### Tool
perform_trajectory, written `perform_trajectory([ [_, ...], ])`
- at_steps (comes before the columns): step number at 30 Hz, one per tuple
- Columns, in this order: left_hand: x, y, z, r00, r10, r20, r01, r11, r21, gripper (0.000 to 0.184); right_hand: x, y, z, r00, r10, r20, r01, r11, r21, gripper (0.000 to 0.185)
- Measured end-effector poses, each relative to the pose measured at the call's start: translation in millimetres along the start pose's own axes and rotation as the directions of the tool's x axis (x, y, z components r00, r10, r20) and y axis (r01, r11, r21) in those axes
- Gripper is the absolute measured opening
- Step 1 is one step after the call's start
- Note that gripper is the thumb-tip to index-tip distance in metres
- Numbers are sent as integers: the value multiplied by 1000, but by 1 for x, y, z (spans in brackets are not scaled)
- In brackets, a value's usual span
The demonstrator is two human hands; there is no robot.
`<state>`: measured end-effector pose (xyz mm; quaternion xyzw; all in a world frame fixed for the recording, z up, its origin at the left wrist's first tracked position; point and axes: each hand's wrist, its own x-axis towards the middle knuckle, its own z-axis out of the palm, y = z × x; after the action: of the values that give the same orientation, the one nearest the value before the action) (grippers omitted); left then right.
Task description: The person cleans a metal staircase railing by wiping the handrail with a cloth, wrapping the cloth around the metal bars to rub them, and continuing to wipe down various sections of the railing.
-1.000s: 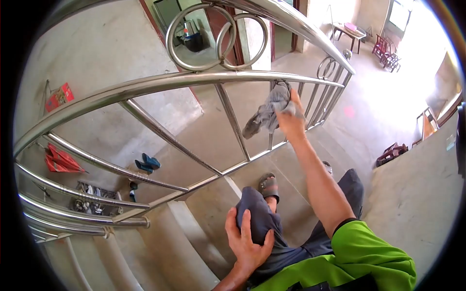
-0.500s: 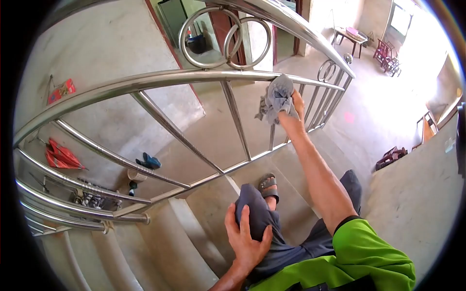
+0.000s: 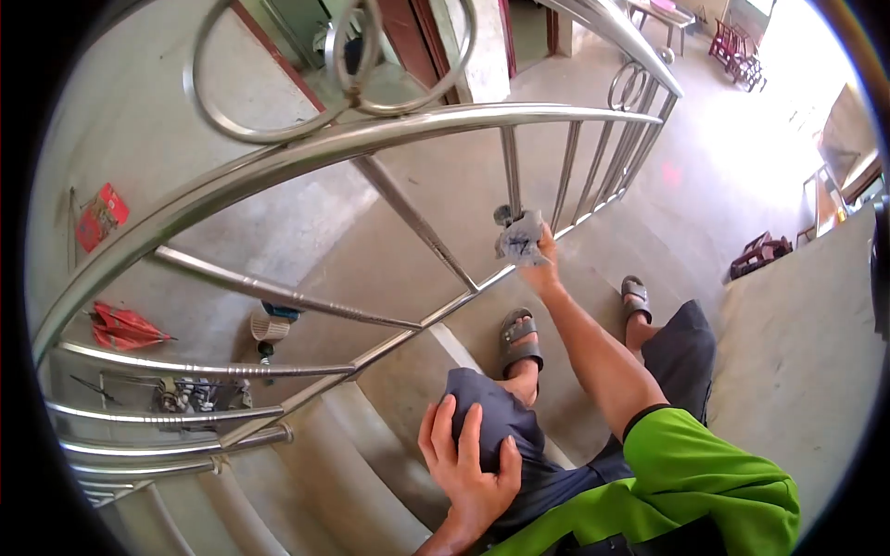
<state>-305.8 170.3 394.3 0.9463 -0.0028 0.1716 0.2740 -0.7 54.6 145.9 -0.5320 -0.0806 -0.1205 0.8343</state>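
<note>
My right hand grips a bunched grey cloth, pressed around the lower part of an upright steel baluster. The cloth hides most of the fingers and that stretch of the bar. The baluster runs from the curved upper rail down to the slanting bottom rail. My left hand lies on the knee of the dark grey trousers, fingers spread, holding nothing.
Concrete steps descend beside the railing, and my sandalled feet stand on them. Overlapping steel rings top the rail. Below lie a red folded umbrella and a pale basket. A low wall borders the right side.
My right hand and the cloth have moved down the baluster from the upper rail to near its foot. The view has shifted, showing both feet. My left hand stays on the knee.
</note>
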Motion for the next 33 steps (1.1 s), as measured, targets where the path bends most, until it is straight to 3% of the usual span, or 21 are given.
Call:
perform_trajectory([
  [1,3,2,-1,1000,8,14,-8,1000,6,49,-3,12,-2,994,-25,-104,-2,969,-248,25],
  [2,7,5,-2,1000,9,6,-9,1000,15,49,-6,23,-6,992,-25,-120,-5,970,-242,25],
  [4,12,6,-1,1000,22,6,-22,999,26,49,-6,32,-7,981,144,-129,-129,985,118,31],
  [5,11,8,0,1000,14,6,-14,999,35,49,-6,42,-15,980,145,-136,-141,989,42,34],
  [8,13,11,4,1000,5,-5,-5,999,39,47,-13,54,-24,967,173,-186,-164,984,62,28],
  [9,13,12,3,1000,5,-11,-5,999,39,47,-15,44,-24,968,169,-186,-160,985,64,28],
  [11,12,13,3,1000,16,-22,-15,999,29,46,-17,13,-22,970,200,-136,-237,893,-383,18],
  [12,11,13,2,999,21,-32,-21,1000,14,46,-13,5,-20,973,189,-130,-225,894,-388,18],
  [14,2,8,8,998,36,-57,-35,999,21,46,1,-11,-14,930,321,-177,-365,851,-377,18],
  [18,-4,6,7,997,30,-74,-33,999,-40,45,25,-85,17,955,279,-103,-297,875,-382,21],
  [20,-7,4,6,995,36,-93,-42,997,-64,45,36,-144,43,956,293,-30,-290,919,-266,21],
  [25,-13,-4,4,989,39,-143,-56,991,-119,46,49,-222,69,997,-75,-4,68,930,-361,21],
  [26,-13,-5,2,989,40,-144,-58,990,-126,46,47,-233,73,996,-84,10,82,927,-366,21],
  [28,-12,-7,1,986,30,-164,-53,989,-141,46,49,-249,78,921,-389,-31,374,902,-214,19],
  [29,-12,-8,0,986,27,-162,-51,988,-147,45,56,-256,78,862,-507,-23,464,805,-371,20],
  [30,-13,-8,1,988,27,-155,-50,987,-150,45,61,-267,84,863,-505,-18,463,804,-374,20],
  [32,-11,-7,2,988,29,-153,-53,986,-156,44,67,-285,100,619,-745,249,748,461,-478,21],
  [33,-9,-7,2,987,37,-155,-62,985,-159,43,72,-278,112,895,-440,72,443,895,-41,22],
])
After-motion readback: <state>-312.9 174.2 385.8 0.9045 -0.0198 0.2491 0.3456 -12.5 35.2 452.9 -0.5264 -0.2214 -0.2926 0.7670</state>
